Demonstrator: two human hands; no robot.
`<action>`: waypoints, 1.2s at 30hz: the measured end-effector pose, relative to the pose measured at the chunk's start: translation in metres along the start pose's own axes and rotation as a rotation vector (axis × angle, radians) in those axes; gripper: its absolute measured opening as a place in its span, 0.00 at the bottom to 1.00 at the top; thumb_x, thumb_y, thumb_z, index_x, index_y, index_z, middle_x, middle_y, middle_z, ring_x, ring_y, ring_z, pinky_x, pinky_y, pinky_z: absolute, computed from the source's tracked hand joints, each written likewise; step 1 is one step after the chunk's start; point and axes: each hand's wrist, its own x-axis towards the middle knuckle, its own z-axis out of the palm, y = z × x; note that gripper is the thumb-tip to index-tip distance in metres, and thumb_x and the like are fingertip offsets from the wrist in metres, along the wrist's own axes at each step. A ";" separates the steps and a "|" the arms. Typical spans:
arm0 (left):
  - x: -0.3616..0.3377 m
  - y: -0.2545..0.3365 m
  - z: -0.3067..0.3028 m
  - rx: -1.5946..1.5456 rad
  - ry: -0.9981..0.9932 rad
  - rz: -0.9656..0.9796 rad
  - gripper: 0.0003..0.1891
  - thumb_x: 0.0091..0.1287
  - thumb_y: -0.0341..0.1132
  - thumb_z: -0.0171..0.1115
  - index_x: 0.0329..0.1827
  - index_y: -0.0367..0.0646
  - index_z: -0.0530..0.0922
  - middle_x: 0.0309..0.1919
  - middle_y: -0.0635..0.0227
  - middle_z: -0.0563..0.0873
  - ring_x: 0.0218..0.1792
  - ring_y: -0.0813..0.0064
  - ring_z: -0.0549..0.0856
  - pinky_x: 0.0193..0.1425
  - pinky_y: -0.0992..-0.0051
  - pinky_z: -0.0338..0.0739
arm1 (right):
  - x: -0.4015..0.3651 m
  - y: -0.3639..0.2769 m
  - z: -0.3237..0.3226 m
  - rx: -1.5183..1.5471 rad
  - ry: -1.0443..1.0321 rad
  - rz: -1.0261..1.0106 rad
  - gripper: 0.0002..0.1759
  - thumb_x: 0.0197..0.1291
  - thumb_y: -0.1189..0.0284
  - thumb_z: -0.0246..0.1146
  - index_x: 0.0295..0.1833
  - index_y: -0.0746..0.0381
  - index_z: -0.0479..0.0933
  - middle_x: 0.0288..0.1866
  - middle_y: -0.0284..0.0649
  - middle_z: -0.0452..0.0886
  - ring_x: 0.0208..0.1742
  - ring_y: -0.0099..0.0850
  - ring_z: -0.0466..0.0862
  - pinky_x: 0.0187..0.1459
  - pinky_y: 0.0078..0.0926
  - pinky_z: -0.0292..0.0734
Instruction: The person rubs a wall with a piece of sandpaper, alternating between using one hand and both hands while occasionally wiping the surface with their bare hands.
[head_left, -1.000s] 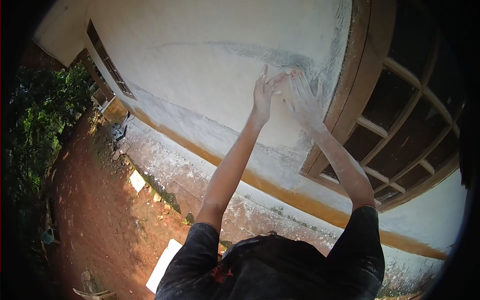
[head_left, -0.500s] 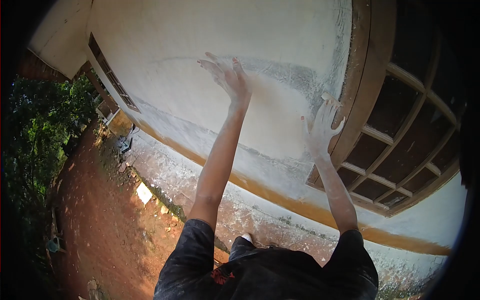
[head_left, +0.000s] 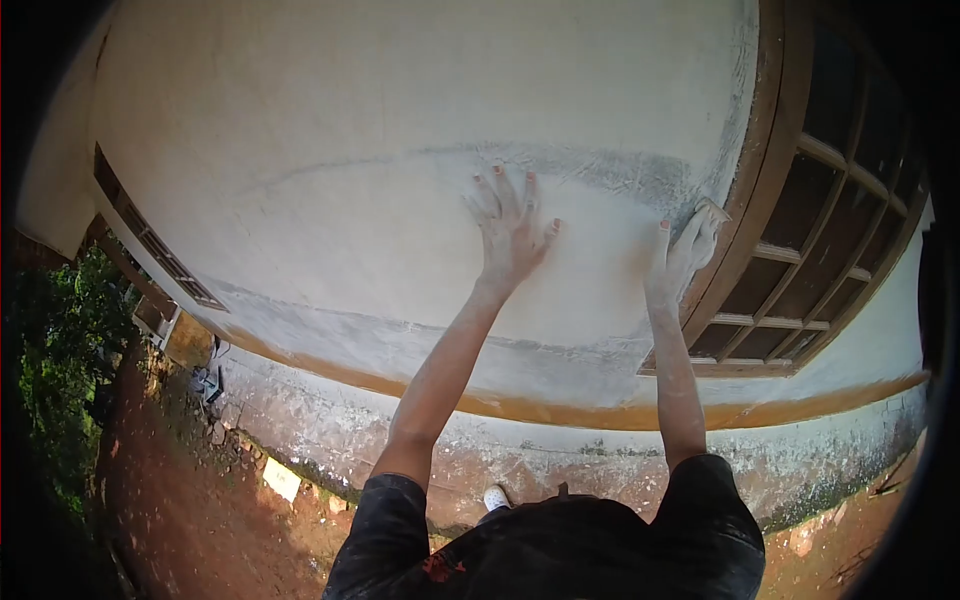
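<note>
L hand (head_left: 510, 240) sits centre frame, just right of middle, palm flat on the wall (head_left: 330, 140) w/ fingers spread wide and released, holding nothing. Fingertips point up to a grey scuffed streak across the plaster. R hand (head_left: 678, 262) is further right at approx. the same height, fingers curled round a small pale piece (head_left: 712, 213), thin and flat; can't tell the material. The piece is pressed to the wall at the hand's upper tip, just beside the brown window frame (head_left: 772, 150), touching or nearly so. Both hands and forearms are dusted white. The patch betw. the hands looks paler and smoother than the rest. Dark window panes (head_left: 800, 205) fill the right edge. An orange band (head_left: 560, 412) runs along the wall base, lower centre, w/ a stained plinth under it. White shoe (head_left: 496, 497) shows bottom centre, above the black sleeves. Red dirt ground (head_left: 170, 500) is lower left, greenery (head_left: 50, 380) at the left edge, and a second window (head_left: 150, 245) at mid-left.
</note>
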 end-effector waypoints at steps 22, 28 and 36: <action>-0.027 -0.065 0.030 -0.095 -0.172 0.725 0.36 0.74 0.59 0.58 0.83 0.58 0.65 0.86 0.74 0.56 0.86 0.68 0.50 0.87 0.53 0.47 | -0.016 -0.001 0.013 -0.139 0.022 0.015 0.42 0.78 0.53 0.53 0.85 0.67 0.50 0.87 0.61 0.48 0.87 0.52 0.47 0.82 0.59 0.34; -0.125 -0.087 0.071 -0.422 -1.540 0.611 0.32 0.72 0.60 0.62 0.73 0.52 0.77 0.72 0.64 0.78 0.75 0.68 0.74 0.81 0.62 0.65 | -0.013 0.001 -0.009 -0.117 -0.091 -0.005 0.42 0.77 0.53 0.56 0.84 0.67 0.53 0.86 0.60 0.50 0.87 0.51 0.48 0.82 0.59 0.32; 0.073 -0.007 -0.055 -0.168 0.321 0.501 0.35 0.75 0.54 0.58 0.84 0.61 0.62 0.86 0.71 0.56 0.85 0.58 0.53 0.83 0.44 0.53 | -0.019 0.010 -0.004 -0.096 -0.052 -0.043 0.43 0.75 0.53 0.59 0.83 0.68 0.54 0.85 0.61 0.52 0.87 0.52 0.48 0.83 0.59 0.33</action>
